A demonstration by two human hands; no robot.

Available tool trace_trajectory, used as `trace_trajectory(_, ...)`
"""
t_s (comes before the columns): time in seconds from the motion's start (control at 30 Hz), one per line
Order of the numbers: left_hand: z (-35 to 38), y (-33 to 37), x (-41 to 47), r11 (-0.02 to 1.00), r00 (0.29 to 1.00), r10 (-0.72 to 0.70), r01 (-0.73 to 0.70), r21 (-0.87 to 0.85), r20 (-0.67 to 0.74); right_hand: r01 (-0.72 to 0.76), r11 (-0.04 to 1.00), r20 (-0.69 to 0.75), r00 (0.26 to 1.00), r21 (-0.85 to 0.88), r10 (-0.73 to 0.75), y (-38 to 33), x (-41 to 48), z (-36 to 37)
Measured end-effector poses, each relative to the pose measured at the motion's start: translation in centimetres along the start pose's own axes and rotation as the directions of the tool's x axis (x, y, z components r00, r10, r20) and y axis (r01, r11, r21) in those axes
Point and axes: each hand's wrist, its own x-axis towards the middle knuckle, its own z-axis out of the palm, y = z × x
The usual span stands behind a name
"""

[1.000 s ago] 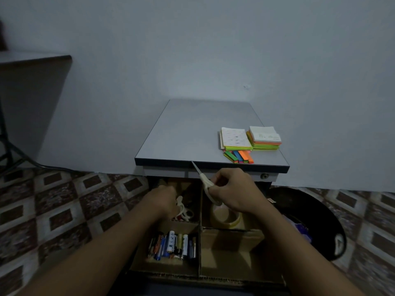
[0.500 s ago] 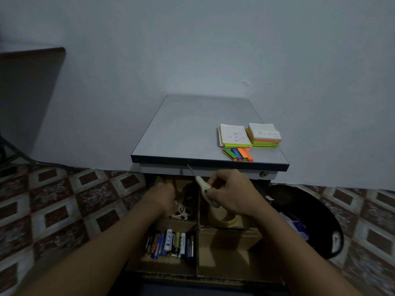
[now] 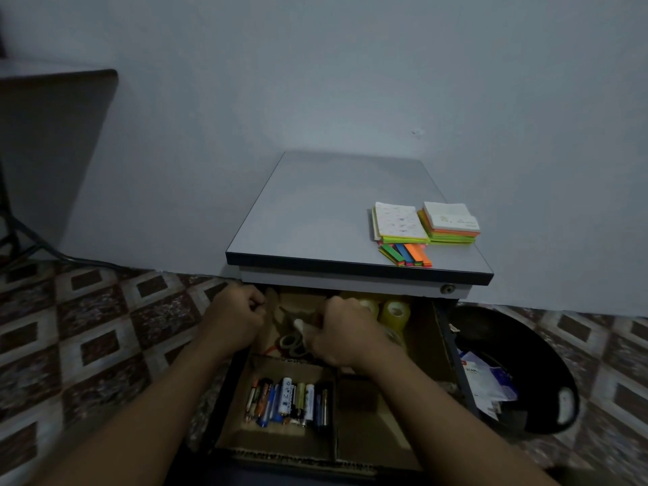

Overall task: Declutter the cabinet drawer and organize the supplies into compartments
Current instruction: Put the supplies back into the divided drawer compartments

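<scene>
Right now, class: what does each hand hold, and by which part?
The right hand pinches the white-handled metal scissors by their handle end. The left hand is curled; anything in it is hidden.

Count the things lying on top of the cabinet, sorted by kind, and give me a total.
Square note pads: 2
Fan of narrow coloured tabs: 1
Total: 3

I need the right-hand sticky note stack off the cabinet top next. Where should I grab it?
Probably from above, pinching the right-hand sticky note stack by its near and far edges. It lies flat, and its left edge sits close to the other pad, so that side leaves little room for fingers.
</scene>
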Motion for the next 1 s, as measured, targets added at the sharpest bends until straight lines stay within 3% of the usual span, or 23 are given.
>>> trace_trajectory(0.13,0.5,-0.6,0.2,0.991,0.996,-0.088,0.088,-0.101,0.012,0.086,0.972,-0.013,0.996,-0.219,-0.091,-1.4,0.2,0.9)
trace_trajectory(0.33,0.7,-1.1,0.5,0.996,0.998,-0.054,0.055,-0.065,0.019,0.095,0.911,0.020,0.995,-0.401,-0.095,-2.1,1.0,2.2)
trace_trajectory(0.57,1.0,-1.1,0.9,0.996,0.998,-0.056,0.057,-0.070,0.014,-0.034,0.984,0.027,0.999,-0.176,0.039,-1.1,1.8,3.2)
trace_trajectory(1.0,1.3,-0.9,0.8,0.998,0.999,-0.037,0.036,-0.043,-0.010,-0.046,0.989,-0.044,0.998,-0.138,0.041,-0.1,2.2,4.7)
